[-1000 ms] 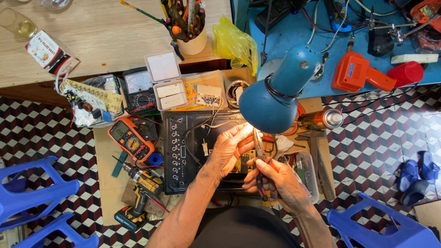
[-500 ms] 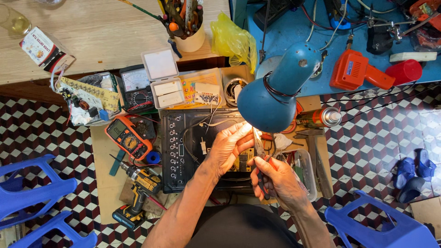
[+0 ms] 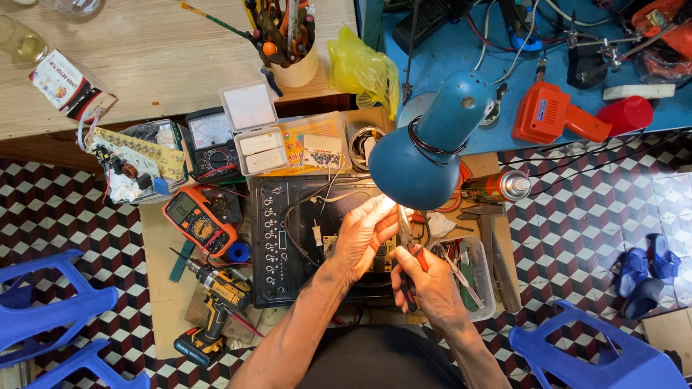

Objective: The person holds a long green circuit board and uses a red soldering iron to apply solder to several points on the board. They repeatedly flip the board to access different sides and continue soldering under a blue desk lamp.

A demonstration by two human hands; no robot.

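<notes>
A black open electronic appliance (image 3: pixel 288 245) lies on the floor mat under a blue desk lamp (image 3: pixel 425 155). My left hand (image 3: pixel 364 241) rests inside the appliance, fingers pinching a small part in the lamp's bright spot. My right hand (image 3: pixel 425 284) grips pliers with red and black handles (image 3: pixel 408 268), their jaws pointing up to what the left fingers hold. The part itself is washed out by the glare. Black and white wires (image 3: pixel 317 198) run across the appliance.
An orange multimeter (image 3: pixel 198 223), a yellow cordless drill (image 3: pixel 216 306), a circuit board (image 3: pixel 133 162), a white parts box (image 3: pixel 252 130) and a spray can (image 3: pixel 501 186) surround it. Blue plastic stools (image 3: pixel 50 310) (image 3: pixel 598 353) stand at both sides. Above are a wooden bench and a cluttered blue table.
Both hands stay at the same spot under the lamp. The view has shifted slightly; the left fingers have curled a little closer to the pliers' tip.
</notes>
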